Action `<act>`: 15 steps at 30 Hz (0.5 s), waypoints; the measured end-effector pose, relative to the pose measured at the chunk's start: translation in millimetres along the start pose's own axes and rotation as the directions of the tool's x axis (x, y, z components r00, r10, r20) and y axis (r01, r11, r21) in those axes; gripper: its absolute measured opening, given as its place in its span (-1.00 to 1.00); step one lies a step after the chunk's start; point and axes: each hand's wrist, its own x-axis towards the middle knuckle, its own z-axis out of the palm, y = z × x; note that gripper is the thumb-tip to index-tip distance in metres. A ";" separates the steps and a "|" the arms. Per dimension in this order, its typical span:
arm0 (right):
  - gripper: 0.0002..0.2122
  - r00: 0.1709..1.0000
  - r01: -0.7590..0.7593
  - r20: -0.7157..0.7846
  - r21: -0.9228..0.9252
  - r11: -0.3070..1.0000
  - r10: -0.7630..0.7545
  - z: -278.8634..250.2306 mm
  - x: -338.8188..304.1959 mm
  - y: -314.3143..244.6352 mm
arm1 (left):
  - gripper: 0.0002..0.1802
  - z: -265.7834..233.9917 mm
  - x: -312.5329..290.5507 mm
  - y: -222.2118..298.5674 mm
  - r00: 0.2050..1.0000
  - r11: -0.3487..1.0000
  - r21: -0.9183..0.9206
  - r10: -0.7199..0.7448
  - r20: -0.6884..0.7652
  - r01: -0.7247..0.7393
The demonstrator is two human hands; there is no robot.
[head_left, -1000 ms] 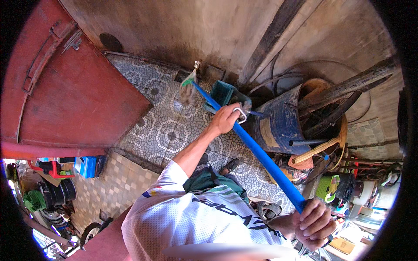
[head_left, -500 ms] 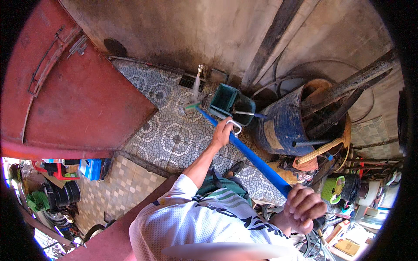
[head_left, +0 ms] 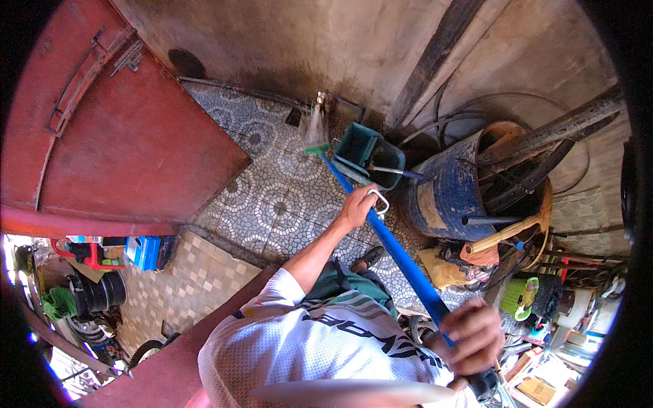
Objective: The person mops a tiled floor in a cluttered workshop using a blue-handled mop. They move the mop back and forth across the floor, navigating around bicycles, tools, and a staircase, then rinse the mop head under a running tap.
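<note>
A long blue-handled mop [head_left: 401, 255] slants from my body toward the wall, its green head [head_left: 315, 149] under water running from a tap [head_left: 320, 99]. My left hand [head_left: 358, 207] is wrapped around the middle of the pole, beside a white loop-shaped lever [head_left: 381, 201]. Low on the right, my right hand [head_left: 475, 336] closes round the upper end of the pole, slightly smeared by motion. Right of the mop head stands a dark green bucket [head_left: 394, 158] with a rectangular insert and a blue-and-white handle across it.
A large blue drum [head_left: 435, 194] holding pipes and poles stands to the right against the wall. On the left a red metal door [head_left: 136, 136] slants over the patterned tile floor [head_left: 255, 197]. Bikes and clutter, with a green basket [head_left: 518, 298], fill the lower right.
The mop head has shifted right and toward the wall, closer beneath the tap, and water now splashes widely over it. Both hands keep their grip, the right one dipping slightly.
</note>
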 end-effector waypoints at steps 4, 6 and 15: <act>-0.70 0.937 -0.334 0.185 0.219 0.917 0.297 -15.2 -5.7 36.0 | -0.69 -5.9 -1.8 -14.6 0.981 1.000 0.005 -0.012 -0.195 0.013; -0.67 0.975 -0.222 0.033 0.193 0.956 0.220 -10.1 -8.2 29.3 | -0.69 -7.2 2.5 -8.6 0.985 0.996 0.005 0.092 -0.145 -0.092; -0.68 0.790 -0.181 -0.613 -0.248 0.952 -0.009 34.4 9.8 -35.2 | -0.75 9.7 23.0 71.9 0.989 0.986 -0.125 0.099 -0.115 -0.113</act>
